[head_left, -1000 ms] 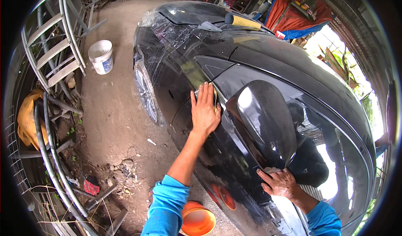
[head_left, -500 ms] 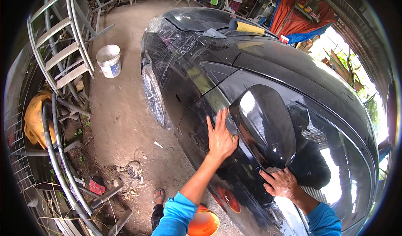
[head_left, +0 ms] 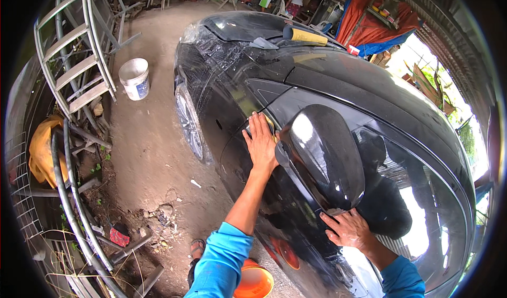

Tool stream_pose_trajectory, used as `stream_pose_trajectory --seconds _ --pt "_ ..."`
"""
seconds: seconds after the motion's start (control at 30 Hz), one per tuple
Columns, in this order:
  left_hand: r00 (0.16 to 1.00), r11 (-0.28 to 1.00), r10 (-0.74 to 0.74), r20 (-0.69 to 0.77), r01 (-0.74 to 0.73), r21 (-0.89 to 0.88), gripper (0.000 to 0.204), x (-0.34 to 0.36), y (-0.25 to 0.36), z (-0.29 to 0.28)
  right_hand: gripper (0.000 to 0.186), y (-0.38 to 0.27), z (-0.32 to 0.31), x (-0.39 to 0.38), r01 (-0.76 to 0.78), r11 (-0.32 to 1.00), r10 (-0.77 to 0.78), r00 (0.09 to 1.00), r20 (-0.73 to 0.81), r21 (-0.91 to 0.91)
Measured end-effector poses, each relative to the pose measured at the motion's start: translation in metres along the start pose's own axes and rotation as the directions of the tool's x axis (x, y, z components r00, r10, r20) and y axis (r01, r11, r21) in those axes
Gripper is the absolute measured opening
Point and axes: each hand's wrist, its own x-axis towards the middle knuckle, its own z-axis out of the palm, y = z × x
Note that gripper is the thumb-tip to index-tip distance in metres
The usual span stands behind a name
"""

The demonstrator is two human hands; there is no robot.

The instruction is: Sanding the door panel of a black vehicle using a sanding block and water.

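My left hand [head_left: 262, 146] lies flat with fingers stretched out on the black car's upper door [head_left: 240, 158], just ahead of the side mirror [head_left: 323, 158]. A small yellowish edge shows by its fingertips; I cannot tell if it is a thing under the hand or a reflection. Below the mirror, my right hand [head_left: 348, 227] rests with fingers spread near the base of the side window [head_left: 422, 213]. Nothing shows in its grasp. The car body is glossy black with dull, smeared patches, and clear plastic film [head_left: 211, 60] covers part of the front fender.
A yellow roll [head_left: 306, 36] and a grey cloth [head_left: 263, 44] lie on the car near the windshield. An orange bucket [head_left: 254, 282] stands by my feet, a white bucket [head_left: 134, 79] farther off. A metal ladder [head_left: 79, 55] and pipes [head_left: 66, 192] line the left side.
My left hand has slid forward and slightly left along the door, away from the mirror's base. My right hand stays at about the same spot below the mirror. The view has shifted slightly.
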Motion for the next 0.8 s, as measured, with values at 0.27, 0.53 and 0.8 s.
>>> stream_pose_trajectory --seconds 0.27,0.53,0.8 --pt "0.998 0.994 0.049 0.039 -0.052 0.095 0.081 -0.029 0.001 0.01 0.053 0.001 0.004 0.003 0.015 1.0 -0.015 0.997 0.07 -0.002" --pt "0.996 0.995 0.05 0.072 -0.044 -0.088 0.092 -0.088 0.065 0.025 0.059 0.001 0.005 -0.01 -0.061 0.99 0.06 0.998 -0.016 -0.126" --pt "0.99 0.97 -0.072 -0.124 0.041 -0.241 0.08 -0.051 0.033 0.007 0.058 -0.006 0.012 -0.004 -0.072 0.994 0.077 0.995 0.061 -0.086"
